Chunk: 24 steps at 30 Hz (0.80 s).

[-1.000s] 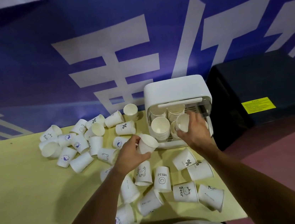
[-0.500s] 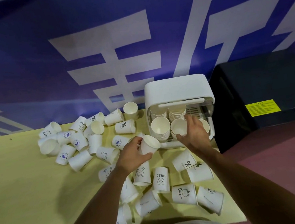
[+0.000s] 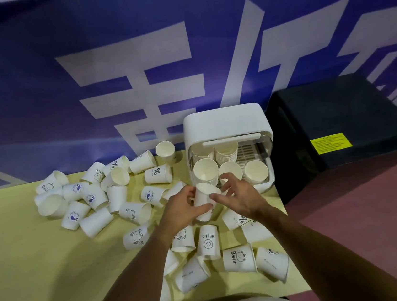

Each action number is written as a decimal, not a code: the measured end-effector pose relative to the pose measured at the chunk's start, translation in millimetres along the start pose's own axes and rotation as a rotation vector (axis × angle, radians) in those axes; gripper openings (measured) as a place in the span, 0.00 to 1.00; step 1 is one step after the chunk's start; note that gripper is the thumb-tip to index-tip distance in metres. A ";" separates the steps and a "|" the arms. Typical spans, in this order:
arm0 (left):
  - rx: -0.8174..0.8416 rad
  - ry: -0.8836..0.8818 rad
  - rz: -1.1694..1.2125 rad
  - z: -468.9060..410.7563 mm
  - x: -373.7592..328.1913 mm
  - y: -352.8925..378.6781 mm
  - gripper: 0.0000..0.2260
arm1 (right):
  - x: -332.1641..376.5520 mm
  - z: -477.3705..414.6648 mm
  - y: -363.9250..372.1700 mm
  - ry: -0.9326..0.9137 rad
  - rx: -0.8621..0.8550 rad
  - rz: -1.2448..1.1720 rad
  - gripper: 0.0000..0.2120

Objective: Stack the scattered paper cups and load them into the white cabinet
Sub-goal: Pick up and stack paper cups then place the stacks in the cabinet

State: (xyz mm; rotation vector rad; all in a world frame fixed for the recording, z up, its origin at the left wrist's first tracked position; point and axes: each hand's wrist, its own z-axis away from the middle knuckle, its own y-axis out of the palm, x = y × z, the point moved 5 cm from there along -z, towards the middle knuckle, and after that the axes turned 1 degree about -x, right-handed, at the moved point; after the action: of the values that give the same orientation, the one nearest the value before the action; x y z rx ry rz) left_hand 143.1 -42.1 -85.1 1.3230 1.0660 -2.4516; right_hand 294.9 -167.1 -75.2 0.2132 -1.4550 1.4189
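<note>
My left hand (image 3: 183,208) grips a white paper cup (image 3: 202,200) just in front of the white cabinet (image 3: 226,127). My right hand (image 3: 239,196) reaches in from the right, its thumb and fingertips touching that cup's rim and side. The cabinet's lid is up; inside stand several stacks of cups (image 3: 206,170), three mouths showing in the front row. Several loose cups lie scattered on the yellow table (image 3: 18,260): a cluster at the left (image 3: 93,195) and another near me (image 3: 238,259).
A black box (image 3: 338,118) with a yellow label stands right of the cabinet, off the table. A blue banner with white characters (image 3: 132,71) hangs behind. The table's right edge runs just past the cabinet, with reddish floor (image 3: 374,203) beyond.
My right hand has left the cabinet and come back to the cup in my left hand. My left hand has carried its cup a little right, toward the cabinet's front.
</note>
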 end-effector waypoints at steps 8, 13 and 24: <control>0.060 0.029 0.027 0.7 -13.3 7.5 0.26 | 4.7 2.5 -0.8 0.010 -0.026 -0.071 0.35; 0.113 0.028 -0.034 -1.4 -15.6 6.2 0.27 | 7.9 3.7 -10.0 -0.001 -0.142 -0.075 0.33; 0.072 0.017 -0.169 -12.6 4.4 5.4 0.14 | -1.2 -5.5 -61.1 0.089 -0.448 -0.103 0.34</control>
State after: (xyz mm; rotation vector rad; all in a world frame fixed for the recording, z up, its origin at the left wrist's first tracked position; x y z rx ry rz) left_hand 151.3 -37.0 -95.8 1.3269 1.1479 -2.6274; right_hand 342.8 -180.5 -39.2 -0.0570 -1.6209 0.9764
